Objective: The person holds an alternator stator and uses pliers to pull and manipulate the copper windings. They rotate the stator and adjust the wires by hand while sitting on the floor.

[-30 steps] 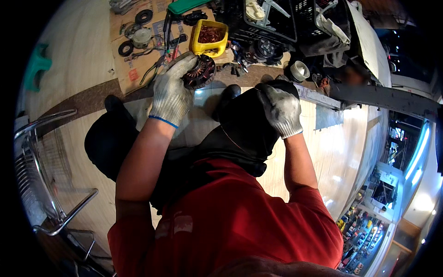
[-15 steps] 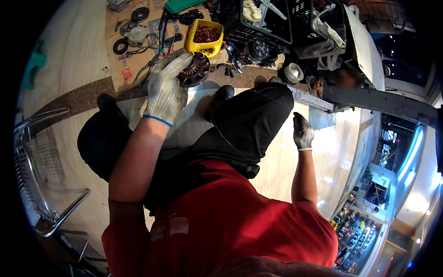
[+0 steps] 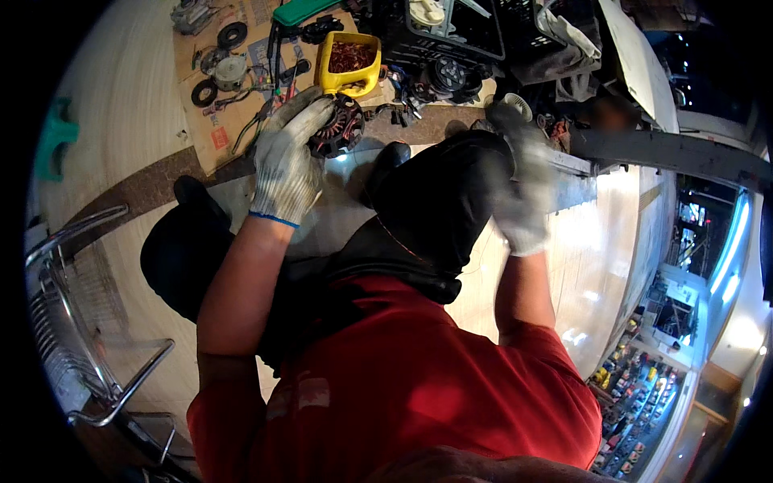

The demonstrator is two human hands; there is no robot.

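My left hand (image 3: 290, 161), in a pale knitted work glove, grips a round dark motor stator (image 3: 338, 127) with reddish copper windings. It holds the stator in front of the yellow container. My right hand (image 3: 523, 185), gloved too, is smeared by motion beside my raised knee; its fingers cannot be made out. A thin copper wire (image 3: 394, 239) droops in a loop across my black trousers between the two hands. Whether the right hand holds its end is hidden by the blur.
A cut-open yellow container (image 3: 322, 74) holds copper scraps. Motor parts (image 3: 231, 72) and cables lie on flattened cardboard (image 3: 191, 105). Black crates (image 3: 491, 50) stand at the back. A grey metal beam (image 3: 668, 153) crosses at the right, and a chrome-framed chair (image 3: 121, 394) stands at the left.
My right hand has swung forward and slightly left, toward the knee, and has become blurred. My left hand keeps hold of the stator, little moved. The view has shifted slightly.
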